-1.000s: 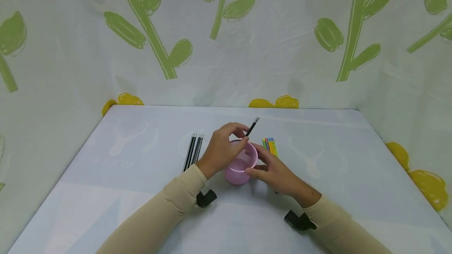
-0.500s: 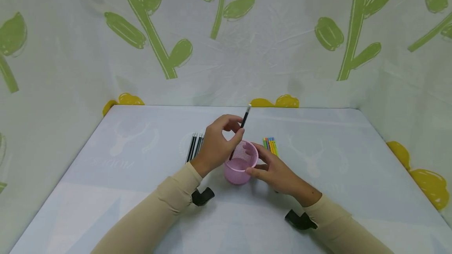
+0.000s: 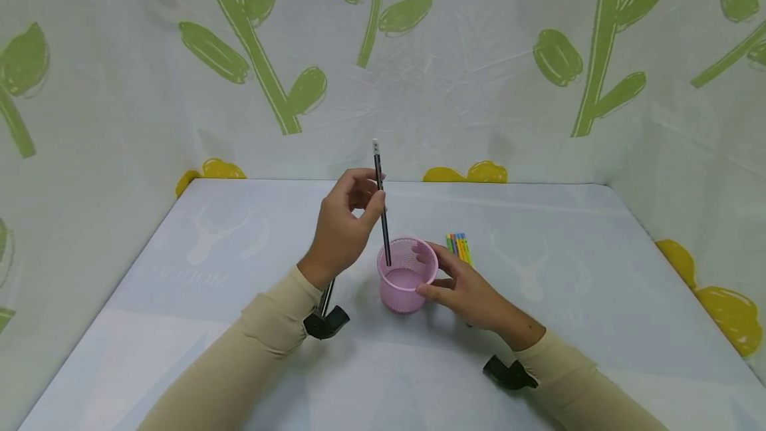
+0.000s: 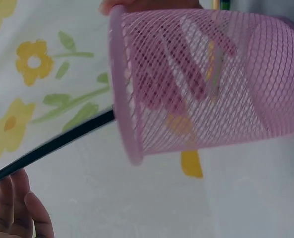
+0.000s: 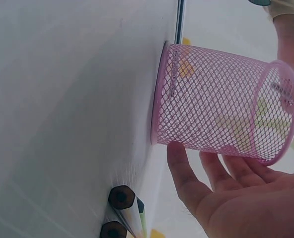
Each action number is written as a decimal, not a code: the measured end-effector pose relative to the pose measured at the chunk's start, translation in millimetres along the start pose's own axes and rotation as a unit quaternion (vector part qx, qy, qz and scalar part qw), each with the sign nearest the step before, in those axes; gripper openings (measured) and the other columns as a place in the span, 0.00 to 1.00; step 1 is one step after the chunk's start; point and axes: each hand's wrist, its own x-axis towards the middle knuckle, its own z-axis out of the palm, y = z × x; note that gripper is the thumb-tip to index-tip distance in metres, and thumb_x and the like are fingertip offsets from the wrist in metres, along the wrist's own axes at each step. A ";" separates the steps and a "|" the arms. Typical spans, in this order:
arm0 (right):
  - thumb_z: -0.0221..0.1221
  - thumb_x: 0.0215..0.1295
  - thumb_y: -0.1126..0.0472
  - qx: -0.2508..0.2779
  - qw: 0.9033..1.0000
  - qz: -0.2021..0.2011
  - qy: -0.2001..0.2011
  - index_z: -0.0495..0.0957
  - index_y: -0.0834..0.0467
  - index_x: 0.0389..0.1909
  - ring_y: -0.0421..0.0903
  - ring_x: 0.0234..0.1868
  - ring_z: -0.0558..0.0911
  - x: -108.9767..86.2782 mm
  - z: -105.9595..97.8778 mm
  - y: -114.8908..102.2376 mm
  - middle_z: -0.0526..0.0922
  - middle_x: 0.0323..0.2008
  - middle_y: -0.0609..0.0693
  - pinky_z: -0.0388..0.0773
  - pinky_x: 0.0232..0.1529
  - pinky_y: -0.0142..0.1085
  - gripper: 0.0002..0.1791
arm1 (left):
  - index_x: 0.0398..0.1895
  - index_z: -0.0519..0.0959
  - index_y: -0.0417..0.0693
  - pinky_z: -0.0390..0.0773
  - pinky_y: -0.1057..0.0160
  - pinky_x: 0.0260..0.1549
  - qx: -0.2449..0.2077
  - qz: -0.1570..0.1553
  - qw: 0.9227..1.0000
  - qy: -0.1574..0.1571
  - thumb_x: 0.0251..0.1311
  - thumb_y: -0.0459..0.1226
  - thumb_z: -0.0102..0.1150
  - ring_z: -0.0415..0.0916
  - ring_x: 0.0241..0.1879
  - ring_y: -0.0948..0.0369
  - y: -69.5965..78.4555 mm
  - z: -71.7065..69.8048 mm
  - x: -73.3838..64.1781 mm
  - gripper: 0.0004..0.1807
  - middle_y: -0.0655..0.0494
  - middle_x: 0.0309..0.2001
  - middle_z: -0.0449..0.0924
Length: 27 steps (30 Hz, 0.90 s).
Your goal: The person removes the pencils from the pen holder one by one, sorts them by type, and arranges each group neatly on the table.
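Note:
A black pencil (image 3: 385, 235) with a white eraser end up is pinched between the thumb and fingers of my left hand (image 3: 340, 228). It stands nearly upright, its lower end at the mouth of a pink mesh pencil cup (image 3: 401, 299). In the left wrist view the pencil (image 4: 52, 145) meets the cup's rim; how far its tip reaches inside I cannot tell. My right hand (image 3: 469, 292) grips the cup from the right, thumb in front and fingers behind. The right wrist view has the cup (image 5: 216, 99) upright on the table with the fingers (image 5: 179, 171) against its side.
Several coloured pencils (image 3: 459, 247) lie beyond the right hand. Black pencils (image 3: 326, 296) show partly beside the left wrist, mostly hidden by the arm. A black wrist camera (image 3: 326, 322) hangs under each forearm. A patterned curtain (image 3: 467, 85) borders the pale table (image 3: 538, 231).
My left hand has moved up and left, bringing the pencil from a slant across the cup to nearly upright at its left rim. The right hand and cup have stayed put.

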 end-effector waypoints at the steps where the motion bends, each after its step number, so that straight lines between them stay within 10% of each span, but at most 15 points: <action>1: 0.67 0.65 0.53 -0.001 1.000 0.000 0.000 0.58 0.48 0.76 0.58 0.75 0.63 0.0 -0.1 0.0 0.66 0.72 0.51 0.74 0.64 0.53 0.42 | 0.57 0.74 0.40 0.80 0.65 0.43 0.001 -0.002 1.000 0.003 0.69 0.32 0.55 0.81 0.40 0.58 0.9 -2.9 0.6 0.15 0.47 0.43 0.80; 17: 0.67 0.65 0.53 -0.007 1.000 0.002 0.002 0.58 0.48 0.75 0.58 0.75 0.64 -0.8 0.2 0.6 0.67 0.72 0.51 0.75 0.64 0.51 0.41 | 0.62 0.71 0.43 0.78 0.67 0.29 0.029 -0.095 0.995 -0.006 0.72 0.37 0.53 0.80 0.27 0.63 -16.4 -52.2 -8.2 0.18 0.49 0.39 0.78; 27: 0.66 0.66 0.54 -0.006 1.000 -0.010 -0.001 0.58 0.48 0.75 0.57 0.74 0.64 -0.2 0.1 3.2 0.67 0.72 0.50 0.76 0.63 0.49 0.41 | 0.62 0.71 0.47 0.77 0.63 0.23 0.096 -0.206 0.972 -0.064 0.72 0.43 0.53 0.79 0.23 0.57 -42.8 -75.0 -25.1 0.19 0.44 0.37 0.80</action>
